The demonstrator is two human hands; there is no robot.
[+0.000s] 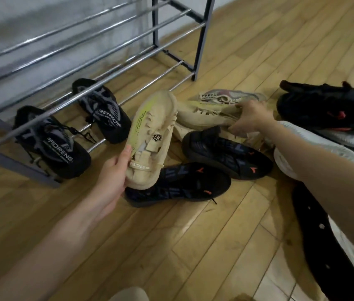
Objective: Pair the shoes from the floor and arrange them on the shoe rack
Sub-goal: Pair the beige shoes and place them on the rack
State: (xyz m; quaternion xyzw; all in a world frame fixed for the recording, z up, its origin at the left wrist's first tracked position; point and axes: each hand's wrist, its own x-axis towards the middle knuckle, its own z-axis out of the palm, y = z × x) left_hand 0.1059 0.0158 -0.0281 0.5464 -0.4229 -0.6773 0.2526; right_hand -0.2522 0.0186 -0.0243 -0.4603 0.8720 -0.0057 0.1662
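Note:
My left hand (115, 170) grips the heel of a beige knit shoe (152, 135) with a yellow-green stripe, held above the floor, toe pointing to the rack. My right hand (247, 120) is closed on the heel end of the matching beige shoe (204, 114), which lies on its side in the pile. Two black-and-grey sneakers (54, 144) (104, 111) sit side by side on the lowest bars of the metal shoe rack (128, 46). Two black shoes with blue straps and red marks (178, 187) (228, 153) lie on the floor below my hands.
A grey and pink shoe (228, 96) lies behind the beige one. At the right are black shoes with red accents (328, 109) and a shoe with a white sole (315, 144). A black sole (321, 237) fills the lower right. The floor is wooden parquet (171, 246).

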